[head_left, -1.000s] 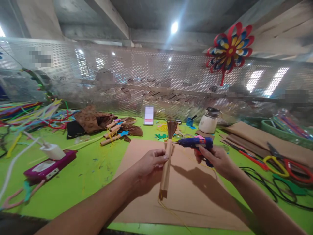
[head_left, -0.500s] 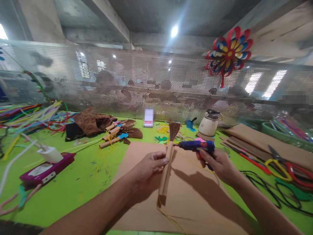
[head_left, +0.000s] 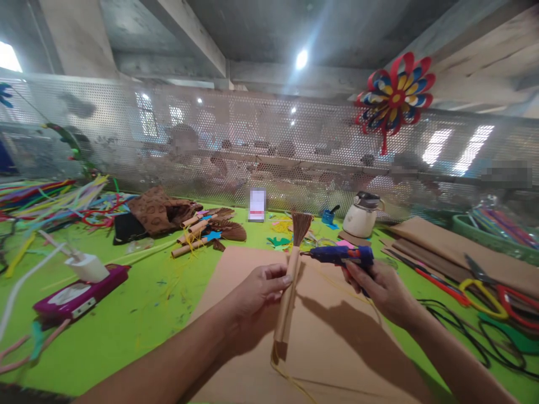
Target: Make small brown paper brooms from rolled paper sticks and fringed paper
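Observation:
My left hand [head_left: 259, 294] is closed round a rolled brown paper tube [head_left: 287, 314] held upright over a sheet of brown cardboard [head_left: 332, 342]. A dark brown fringe [head_left: 301, 227] fans out of the tube's top. A thin yellow strand [head_left: 290, 379] trails from its lower end. My right hand [head_left: 381, 286] grips a blue glue gun [head_left: 343, 255] whose nozzle points left and almost touches the tube just below the fringe.
Finished paper tubes with fringes [head_left: 206, 230] lie at the back on the green table [head_left: 126, 314]. A pink case with a white charger [head_left: 78, 286] sits left. Scissors [head_left: 488, 289], black cable and brown sheets lie right. A white kettle [head_left: 360, 216] stands before the perforated screen.
The glue gun and my right hand have dropped slightly and moved right. The tube stays upright in my left hand, barely shifted.

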The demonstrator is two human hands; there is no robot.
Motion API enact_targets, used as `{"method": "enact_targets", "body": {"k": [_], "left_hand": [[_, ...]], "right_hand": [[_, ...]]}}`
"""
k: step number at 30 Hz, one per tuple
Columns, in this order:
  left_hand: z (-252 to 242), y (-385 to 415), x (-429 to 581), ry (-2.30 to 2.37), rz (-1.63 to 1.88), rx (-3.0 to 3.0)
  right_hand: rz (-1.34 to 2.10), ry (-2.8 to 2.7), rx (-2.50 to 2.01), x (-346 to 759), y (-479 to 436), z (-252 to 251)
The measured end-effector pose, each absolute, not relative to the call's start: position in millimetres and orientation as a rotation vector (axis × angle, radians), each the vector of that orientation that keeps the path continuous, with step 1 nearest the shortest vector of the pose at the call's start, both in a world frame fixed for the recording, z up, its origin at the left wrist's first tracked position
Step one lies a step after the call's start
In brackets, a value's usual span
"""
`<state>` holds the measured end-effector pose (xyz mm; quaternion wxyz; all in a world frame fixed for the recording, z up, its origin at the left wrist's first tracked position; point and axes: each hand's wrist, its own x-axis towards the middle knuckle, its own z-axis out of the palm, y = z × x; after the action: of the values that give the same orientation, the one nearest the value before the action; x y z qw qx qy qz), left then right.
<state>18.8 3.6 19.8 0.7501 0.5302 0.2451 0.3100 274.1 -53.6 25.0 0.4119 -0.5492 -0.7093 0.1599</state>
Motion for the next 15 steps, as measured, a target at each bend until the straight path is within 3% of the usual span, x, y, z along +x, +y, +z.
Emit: {"method": "enact_targets", "body": {"k": [15], "left_hand": [[19.9, 4.5, 18.2, 0.580, 0.708, 1.144]], "right_hand": [[0.543, -1.828, -1.364, 277.7, -56.9, 30.9]]}}
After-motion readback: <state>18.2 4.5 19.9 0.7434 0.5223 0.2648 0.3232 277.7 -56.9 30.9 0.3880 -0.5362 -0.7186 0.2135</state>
